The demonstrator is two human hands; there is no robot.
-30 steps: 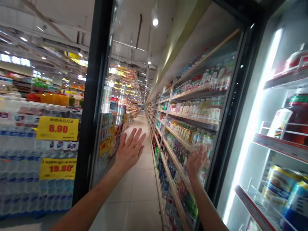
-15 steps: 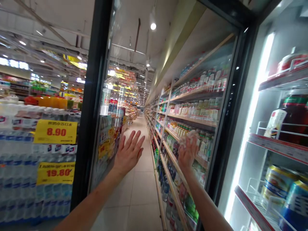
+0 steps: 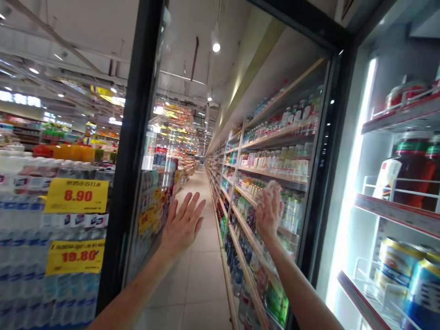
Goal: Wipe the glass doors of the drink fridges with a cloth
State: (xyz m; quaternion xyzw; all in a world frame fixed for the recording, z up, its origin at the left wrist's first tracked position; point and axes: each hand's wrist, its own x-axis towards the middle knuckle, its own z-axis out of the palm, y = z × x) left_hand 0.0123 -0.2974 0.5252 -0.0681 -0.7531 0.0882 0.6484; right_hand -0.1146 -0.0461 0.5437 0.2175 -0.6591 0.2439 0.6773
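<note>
A glass door (image 3: 192, 275) with a black frame (image 3: 137, 114) stands swung out from a lit drinks cooler. My left hand (image 3: 182, 222) lies flat against the glass, fingers spread, holding nothing. Higher on the right part of the pane, my right hand (image 3: 268, 220) presses a crumpled whitish cloth (image 3: 270, 190) to the glass. The cloth sticks out past the fingertips, and part of it is hidden behind the hand. Through the pane, or mirrored in it, appear long shelves of bottles (image 3: 292, 160).
Cooler shelves on the right carry dark bottles with green caps (image 3: 412, 174) and blue and gold cans (image 3: 395, 261). At left stand stacked packs of water bottles (image 3: 20, 252) with yellow price signs (image 3: 77, 195). A bright light strip (image 3: 357, 151) runs along the cooler's edge.
My right hand has shifted left across the glass with the cloth, then slightly up. My left hand stays on the pane. The view has tilted a little upward.
</note>
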